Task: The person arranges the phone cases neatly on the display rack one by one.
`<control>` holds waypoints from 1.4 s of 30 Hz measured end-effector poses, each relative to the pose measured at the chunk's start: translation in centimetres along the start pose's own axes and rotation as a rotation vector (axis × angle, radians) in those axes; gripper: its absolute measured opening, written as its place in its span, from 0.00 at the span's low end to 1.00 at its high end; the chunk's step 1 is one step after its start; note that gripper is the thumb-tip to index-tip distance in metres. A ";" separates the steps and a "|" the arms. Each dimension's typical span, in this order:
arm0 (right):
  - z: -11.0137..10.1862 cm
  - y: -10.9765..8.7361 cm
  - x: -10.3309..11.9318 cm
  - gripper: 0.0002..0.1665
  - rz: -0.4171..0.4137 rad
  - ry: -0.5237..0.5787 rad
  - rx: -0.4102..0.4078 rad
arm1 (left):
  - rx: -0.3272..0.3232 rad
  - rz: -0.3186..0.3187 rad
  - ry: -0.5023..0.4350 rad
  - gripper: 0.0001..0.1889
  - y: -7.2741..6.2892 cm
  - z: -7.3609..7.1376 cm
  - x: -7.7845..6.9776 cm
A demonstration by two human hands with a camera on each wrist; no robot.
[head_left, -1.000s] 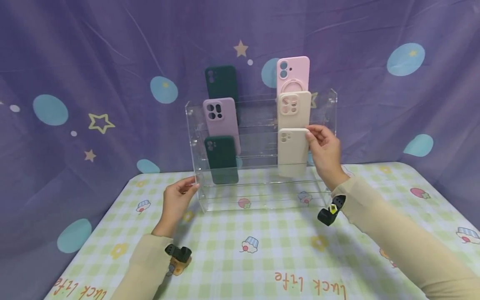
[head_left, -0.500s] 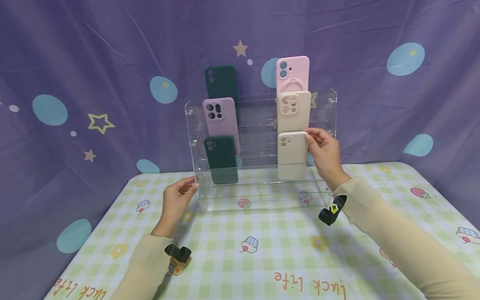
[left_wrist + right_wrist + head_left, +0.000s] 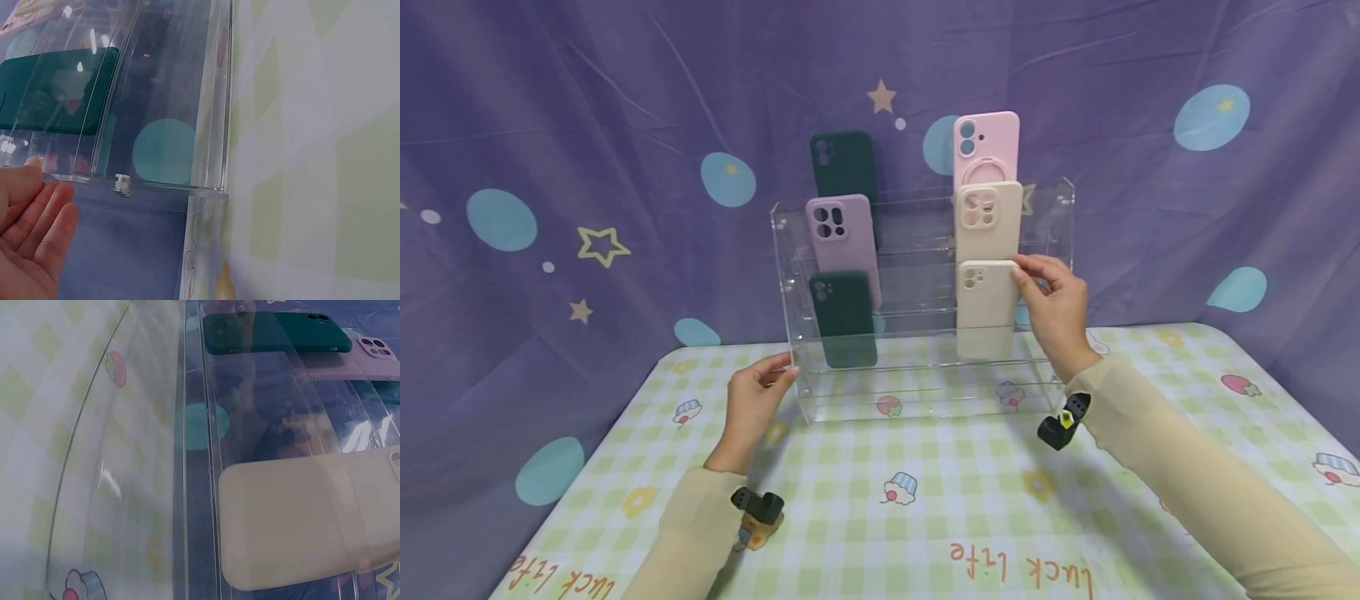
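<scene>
A clear acrylic display rack [image 3: 917,348] with stepped tiers stands on the table. My right hand [image 3: 1054,304] pinches the upper right corner of the front cream phone case [image 3: 987,312], which sits in the lowest tier on the right; its lower end is close against the tier's front lip in the right wrist view. Behind it rise another cream case [image 3: 1006,221] and a pink case with a ring [image 3: 1000,137]. My left hand [image 3: 756,400] grips the rack's left side edge between thumb and fingers. The right wrist view does not show the right hand.
On the rack's left stand a front dark green case [image 3: 844,321], a lilac case [image 3: 850,250] and a rear dark green case [image 3: 846,162]. A checked tablecloth [image 3: 955,517] covers the table. A purple curtain [image 3: 625,150] hangs close behind.
The front cream case has dropped slightly into its tier, with my right hand still at its corner. My left hand stays on the rack's side.
</scene>
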State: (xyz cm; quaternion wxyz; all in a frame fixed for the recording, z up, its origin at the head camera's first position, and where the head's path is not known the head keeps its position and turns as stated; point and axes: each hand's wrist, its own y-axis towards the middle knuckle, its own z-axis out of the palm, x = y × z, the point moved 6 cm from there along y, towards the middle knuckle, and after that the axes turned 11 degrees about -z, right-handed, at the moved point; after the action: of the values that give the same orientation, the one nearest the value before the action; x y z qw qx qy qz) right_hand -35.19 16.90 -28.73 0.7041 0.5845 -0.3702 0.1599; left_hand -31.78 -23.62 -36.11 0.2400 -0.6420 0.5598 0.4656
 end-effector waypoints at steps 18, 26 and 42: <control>-0.8 0.3 0.1 0.12 -0.060 -0.050 -0.038 | 0.017 0.013 0.003 0.14 0.2 0.6 -0.6; -2.8 -0.9 -0.2 0.17 -0.019 -0.048 0.030 | 0.011 0.028 0.002 0.14 0.3 1.1 -0.3; -12.0 -5.8 -1.5 0.15 -0.188 -0.563 0.398 | 0.044 -0.054 -0.113 0.14 1.4 0.0 1.6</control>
State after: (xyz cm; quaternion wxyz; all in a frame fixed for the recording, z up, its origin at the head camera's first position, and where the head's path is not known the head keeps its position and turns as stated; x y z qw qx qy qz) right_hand -28.35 26.94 -34.37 0.4585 0.7630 -0.4557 -0.0038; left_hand -33.17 -24.79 -37.16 0.2979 -0.6243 0.5379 0.4819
